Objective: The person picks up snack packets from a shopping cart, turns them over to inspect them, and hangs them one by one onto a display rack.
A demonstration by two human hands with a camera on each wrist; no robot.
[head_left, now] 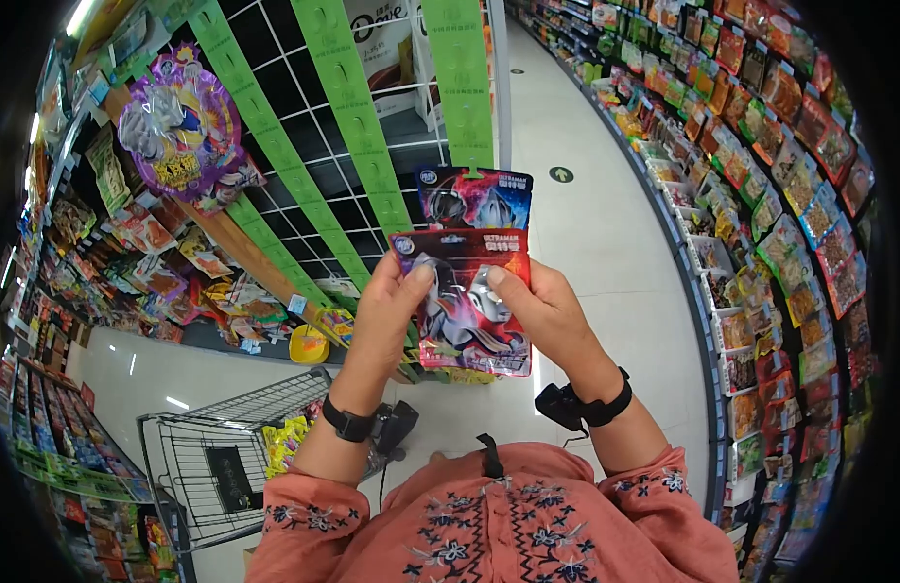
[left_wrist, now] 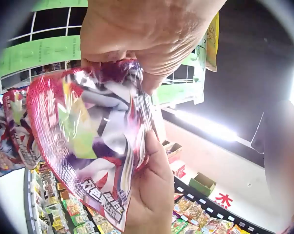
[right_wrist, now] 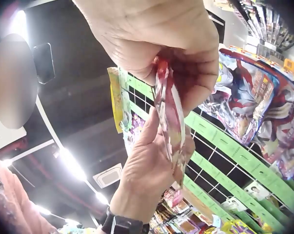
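Note:
A shiny red and purple Ultraman snack packet (head_left: 472, 325) is held upright in front of the chest. My left hand (head_left: 380, 306) pinches its left edge, with the thumb flat on the printed front. Opposite it, my right hand (head_left: 555, 309) pinches the right edge in the same way. Just beyond the top of this packet, another Ultraman packet (head_left: 479, 197) in blue and purple hangs at a green strip (head_left: 467, 117). In the left wrist view the other side of the held packet (left_wrist: 95, 124) shows. The right wrist view catches the packet (right_wrist: 170, 114) edge-on between both hands.
A black grid rack (head_left: 285, 87) with green hanging strips stands ahead, a round purple packet (head_left: 183, 126) hanging at its left. A wire shopping cart (head_left: 192, 476) holding yellow packets (head_left: 288, 442) stands at lower left. Stocked shelves (head_left: 761, 262) line the aisle on the right.

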